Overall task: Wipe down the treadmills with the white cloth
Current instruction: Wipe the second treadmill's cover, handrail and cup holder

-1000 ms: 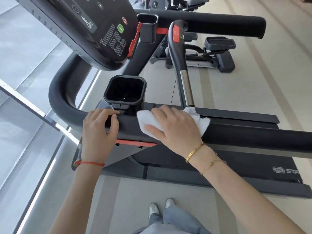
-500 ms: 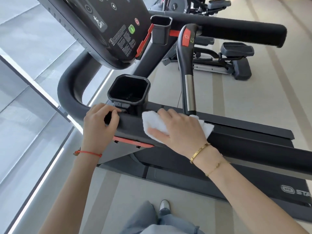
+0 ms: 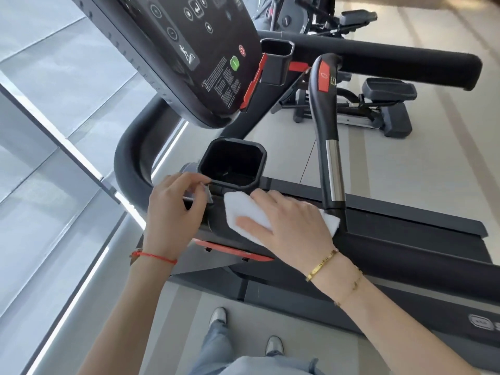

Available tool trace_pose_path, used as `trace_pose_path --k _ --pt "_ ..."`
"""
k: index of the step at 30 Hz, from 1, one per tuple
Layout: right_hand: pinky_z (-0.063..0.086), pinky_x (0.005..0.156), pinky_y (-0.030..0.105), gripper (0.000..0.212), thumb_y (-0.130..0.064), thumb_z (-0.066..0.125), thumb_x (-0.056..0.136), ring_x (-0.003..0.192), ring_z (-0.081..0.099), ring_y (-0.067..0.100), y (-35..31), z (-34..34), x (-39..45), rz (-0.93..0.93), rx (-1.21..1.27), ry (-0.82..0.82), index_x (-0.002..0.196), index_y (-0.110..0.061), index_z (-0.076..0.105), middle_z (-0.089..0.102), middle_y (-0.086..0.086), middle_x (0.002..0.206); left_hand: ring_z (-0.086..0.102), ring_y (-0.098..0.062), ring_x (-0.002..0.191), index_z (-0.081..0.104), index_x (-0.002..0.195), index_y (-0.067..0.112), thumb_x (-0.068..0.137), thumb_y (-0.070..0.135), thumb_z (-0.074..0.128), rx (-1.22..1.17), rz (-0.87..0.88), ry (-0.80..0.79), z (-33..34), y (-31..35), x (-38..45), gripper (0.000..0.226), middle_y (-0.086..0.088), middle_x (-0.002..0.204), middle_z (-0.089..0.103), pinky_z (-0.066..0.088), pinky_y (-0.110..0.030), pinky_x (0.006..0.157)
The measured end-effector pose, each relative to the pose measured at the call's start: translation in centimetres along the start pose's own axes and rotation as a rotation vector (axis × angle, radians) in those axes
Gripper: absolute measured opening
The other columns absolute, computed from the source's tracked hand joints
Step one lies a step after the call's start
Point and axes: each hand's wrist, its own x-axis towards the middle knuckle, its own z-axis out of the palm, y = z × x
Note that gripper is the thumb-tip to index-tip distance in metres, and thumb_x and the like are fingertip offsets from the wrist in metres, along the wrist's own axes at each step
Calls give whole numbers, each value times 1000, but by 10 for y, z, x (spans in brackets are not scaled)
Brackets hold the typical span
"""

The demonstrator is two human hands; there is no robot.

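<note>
A black treadmill stands in front of me, its near handrail (image 3: 405, 255) running left to right. My right hand (image 3: 292, 226) lies flat on a folded white cloth (image 3: 243, 209) and presses it onto the handrail just below the square cup holder (image 3: 232, 163). My left hand (image 3: 173, 212) curls round the handrail's left end beside the cup holder, with its index fingertip touching the holder's rim. Part of the cloth sticks out to the right of my right hand.
The sloped console (image 3: 189, 50) hangs above my hands. An upright grip with a red button (image 3: 324, 104) rises right of the cloth. Another exercise machine (image 3: 378, 104) stands beyond. A glass window wall (image 3: 54, 158) runs along the left. My feet are on the floor below.
My right hand has slid the cloth left along the handrail toward the cup holder, and its fingers lie flatter. My left hand has stayed at the rail's left end.
</note>
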Motion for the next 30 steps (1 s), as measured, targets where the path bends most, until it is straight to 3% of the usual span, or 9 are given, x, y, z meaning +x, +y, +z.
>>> trace_pose_path --k 3,6,9,11,15,19,24,27,30 --pt "32 49 30 41 -65 29 94 60 53 18 -1 3 10 315 84 76 95 -27 45 53 -9 74 51 0 89 67 102 24 92 11 55 -12 -5 17 -5 -16 30 21 15 83 58 37 -8 80" --pt "33 53 34 38 -63 32 93 62 51 20 9 8 31 582 292 110 88 -26 40 51 -9 71 54 -8 88 66 110 20 93 12 54 -19 8 -54 -4 -31 60 22 9 92 61 43 -22 87" --pt "42 63 36 39 -61 34 94 77 55 25 15 15 60 703 372 83 102 -23 41 58 -2 92 59 -14 93 66 117 13 93 14 55 -29 41 -157 3 -43 80 25 3 101 66 46 -30 91" --pt "42 65 36 39 -55 37 96 83 55 27 9 23 78 684 409 -49 111 -19 37 53 3 106 61 -15 96 64 122 13 94 18 56 -35 37 -246 7 -48 88 29 1 106 66 46 -30 92" --pt "40 57 32 47 -49 41 98 77 54 23 3 27 87 677 498 -214 125 -13 28 41 3 113 60 -17 109 57 133 14 96 29 54 -14 42 -385 16 -58 92 40 -1 119 65 33 -12 86" --pt "44 64 32 47 -48 46 96 80 55 25 10 21 89 634 440 -318 123 -13 28 43 6 116 57 -16 111 52 139 15 96 33 53 -39 40 -444 20 -63 90 47 -2 123 62 37 -18 88" --pt "43 65 37 49 -48 45 97 86 56 28 30 14 136 264 72 -343 132 -15 35 45 6 125 60 -18 109 50 141 13 96 33 53 -67 40 -453 21 -63 91 49 -3 125 62 46 -25 88" --pt "37 66 34 44 -47 48 96 97 56 25 27 21 174 21 19 -365 128 -18 42 50 2 121 62 -17 102 53 137 13 96 30 55 -84 29 -438 20 -61 91 45 -2 119 63 50 -31 89" --pt "45 71 38 42 -46 51 94 103 55 24 17 32 180 -70 3 -313 127 -21 44 51 -2 123 61 -14 96 56 133 16 95 31 56 -101 3 -429 18 -62 90 41 3 111 63 50 -31 87"
